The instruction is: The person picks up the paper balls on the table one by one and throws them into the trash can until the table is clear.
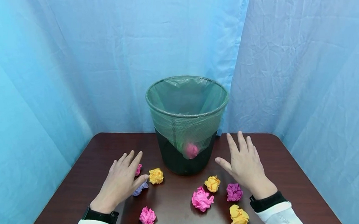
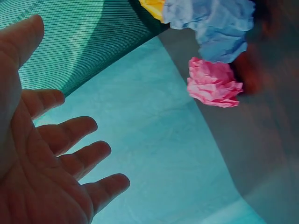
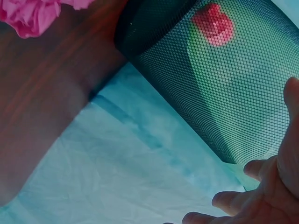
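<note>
My left hand (image 1: pixel 121 180) is held over the left part of the table, fingers spread, nothing in it. It partly covers a blue paper ball (image 1: pixel 140 188) and a pink paper ball (image 1: pixel 138 169); a yellow paper ball (image 1: pixel 156 176) lies just past its thumb. My right hand (image 1: pixel 246 164), also spread and holding nothing, is to the right of a black mesh wastebasket (image 1: pixel 185 163). A purple paper ball (image 1: pixel 234 192) lies near that wrist. Inside the basket's translucent green liner (image 1: pixel 172 128), a pink paper ball (image 1: pixel 191 150) shows through the mesh.
Nearer the front lie a pink ball (image 1: pixel 148 217), a larger pink ball (image 1: pixel 202 199) and a yellow ball (image 1: pixel 239 216). Another yellow ball (image 1: pixel 212 183) sits before the basket. Blue curtains (image 1: pixel 124 55) hang behind and beside the dark wooden table (image 1: pixel 174 210).
</note>
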`<state>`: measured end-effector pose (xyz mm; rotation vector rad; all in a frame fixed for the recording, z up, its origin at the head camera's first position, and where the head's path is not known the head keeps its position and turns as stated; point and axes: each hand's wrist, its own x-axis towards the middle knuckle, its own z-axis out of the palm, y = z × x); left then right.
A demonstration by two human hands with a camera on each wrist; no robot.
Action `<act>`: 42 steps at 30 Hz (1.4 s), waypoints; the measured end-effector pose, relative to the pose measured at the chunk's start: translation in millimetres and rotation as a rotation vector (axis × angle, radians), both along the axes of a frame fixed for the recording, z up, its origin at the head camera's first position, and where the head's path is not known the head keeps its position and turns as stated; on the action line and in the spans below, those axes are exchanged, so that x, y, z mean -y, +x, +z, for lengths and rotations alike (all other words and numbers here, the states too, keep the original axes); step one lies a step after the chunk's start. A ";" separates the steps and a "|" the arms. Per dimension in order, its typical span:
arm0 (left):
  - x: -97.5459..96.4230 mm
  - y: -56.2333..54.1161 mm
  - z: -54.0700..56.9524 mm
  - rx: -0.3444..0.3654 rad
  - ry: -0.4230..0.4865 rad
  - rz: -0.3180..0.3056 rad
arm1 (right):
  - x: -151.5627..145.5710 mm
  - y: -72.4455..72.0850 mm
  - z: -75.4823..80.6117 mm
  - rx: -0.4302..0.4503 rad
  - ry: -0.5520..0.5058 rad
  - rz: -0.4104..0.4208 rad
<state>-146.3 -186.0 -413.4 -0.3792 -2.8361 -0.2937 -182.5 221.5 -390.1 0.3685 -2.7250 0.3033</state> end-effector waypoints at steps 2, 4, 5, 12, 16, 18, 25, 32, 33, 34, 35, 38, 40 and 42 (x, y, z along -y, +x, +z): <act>1.1 -0.7 -3.8 0.015 -0.001 0.009 | 0.0 1.4 -3.3 0.001 -0.004 -0.001; 2.4 -1.7 -7.5 0.030 -0.004 0.019 | -0.1 2.6 -5.9 0.001 -0.007 -0.002; 3.0 -2.2 -9.2 0.038 -0.005 0.023 | -0.2 3.2 -7.1 0.003 -0.008 -0.003; 9.1 -5.9 -22.2 0.104 0.019 0.047 | -1.8 5.2 -13.0 0.017 -0.014 -0.006; 12.7 -6.2 -29.3 0.140 0.025 0.059 | -2.6 6.7 -14.6 0.022 -0.019 -0.005; 14.9 -6.9 -33.0 0.155 0.024 0.062 | -2.9 7.4 -15.1 0.026 -0.022 -0.005; 18.8 -8.0 -45.4 0.203 0.003 0.080 | -4.2 9.8 -16.1 0.059 -0.031 -0.012; 19.1 -8.6 -49.4 0.229 0.004 0.086 | -3.6 9.8 -16.6 0.057 -0.030 -0.009; 19.4 -8.6 -50.0 0.230 0.006 0.086 | -3.5 9.9 -17.0 0.056 -0.031 -0.009; 19.7 -8.6 -50.6 0.229 0.006 0.086 | -3.4 10.1 -17.4 0.055 -0.029 -0.008; 20.1 -8.9 -51.4 0.230 0.005 0.085 | -3.3 10.3 -17.7 0.055 -0.029 -0.009; 20.5 -8.8 -52.9 0.232 0.000 0.088 | -2.9 10.6 -18.9 0.054 -0.024 -0.010; 20.2 -9.0 -53.8 0.234 -0.006 0.089 | -2.6 10.4 -19.4 0.053 -0.021 -0.011; 19.3 -8.4 -54.0 0.237 -0.012 0.089 | -2.9 10.5 -20.1 0.056 -0.021 -0.014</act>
